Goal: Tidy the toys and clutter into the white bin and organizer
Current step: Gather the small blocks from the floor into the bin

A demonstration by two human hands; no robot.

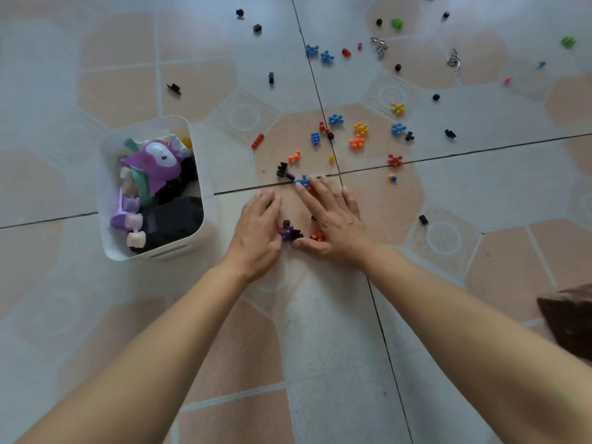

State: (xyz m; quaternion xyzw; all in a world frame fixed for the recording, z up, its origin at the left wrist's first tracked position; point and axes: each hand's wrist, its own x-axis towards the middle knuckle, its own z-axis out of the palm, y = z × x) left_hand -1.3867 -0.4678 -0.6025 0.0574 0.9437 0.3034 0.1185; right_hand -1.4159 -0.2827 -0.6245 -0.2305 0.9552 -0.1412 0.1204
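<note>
A white bin (112,238) stands on the tiled floor at the left, holding a purple toy (157,165) and dark toys. My left hand (259,232) is curled on the floor, fingers around small purple and black pieces (288,232). My right hand (333,219) lies flat and spread beside it, thumb by an orange piece (317,235), fingertips touching a blue piece (302,181). Small building pieces in several colours are scattered beyond the hands, such as an orange one (356,141) and a red one (395,160). No organizer is in view.
Black pieces (174,88) and metal ring puzzles (379,45) lie farther out on the floor. Green pieces (568,42) sit at the far right. A dark brown object (570,318) shows at the right edge.
</note>
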